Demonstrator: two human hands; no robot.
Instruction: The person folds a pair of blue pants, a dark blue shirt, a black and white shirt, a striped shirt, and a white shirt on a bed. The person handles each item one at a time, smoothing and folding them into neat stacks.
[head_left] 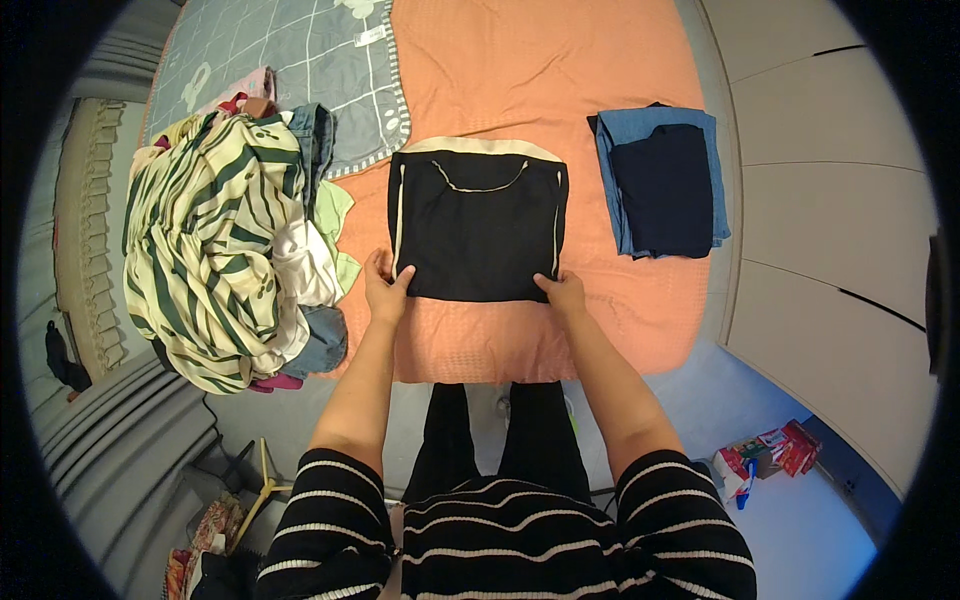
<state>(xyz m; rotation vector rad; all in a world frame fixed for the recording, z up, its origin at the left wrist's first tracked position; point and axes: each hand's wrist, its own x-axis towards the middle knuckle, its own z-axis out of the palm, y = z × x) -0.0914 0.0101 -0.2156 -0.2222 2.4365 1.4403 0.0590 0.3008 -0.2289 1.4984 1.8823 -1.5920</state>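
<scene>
In the head view, the left hand [387, 290] has its fingers moderately spread, the thumb on the near left corner of the folded black garment [480, 235] and the index finger just outside its edge, while the right hand [564, 292] lays its thumb on the near right corner, the other fingers bent and partly hidden; I cannot tell whether either pinches the cloth. Both forearms reach forward from striped sleeves [325, 520], and the garment lies flat on the orange bedspread [480, 345], between the heaped clothes [215, 240] and the folded blue stack [665, 190]
</scene>
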